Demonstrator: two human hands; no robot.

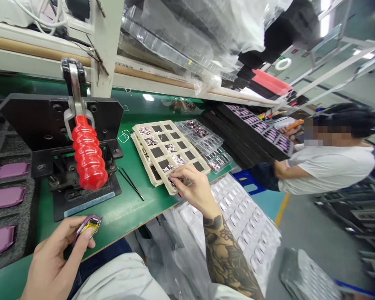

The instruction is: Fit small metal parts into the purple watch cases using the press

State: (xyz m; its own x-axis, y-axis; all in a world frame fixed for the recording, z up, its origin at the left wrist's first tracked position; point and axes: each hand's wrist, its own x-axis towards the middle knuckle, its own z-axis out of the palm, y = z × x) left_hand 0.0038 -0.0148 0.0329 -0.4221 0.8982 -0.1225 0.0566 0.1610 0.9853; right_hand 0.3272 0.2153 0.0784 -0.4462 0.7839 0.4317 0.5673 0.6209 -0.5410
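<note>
Purple casing [90, 225] sits in left grip [56, 258] by green bench [128, 214] in workshop [312, 229]

A glossy green counter [128, 212] lies ahead of the left hand [61, 250] and beneath the right hand [193, 187]. Beyond both, 1 pale upright post [108, 54] meets a long off-white shelf [6, 57] above the counter. To the right of the right hand, 1 yellow line [282, 210] separates blue-green flooring [271, 203] from grey floor [312, 250]. Farther right and higher, pale metal framing [325, 76] slants below bright ceiling lights [325, 21].
</note>
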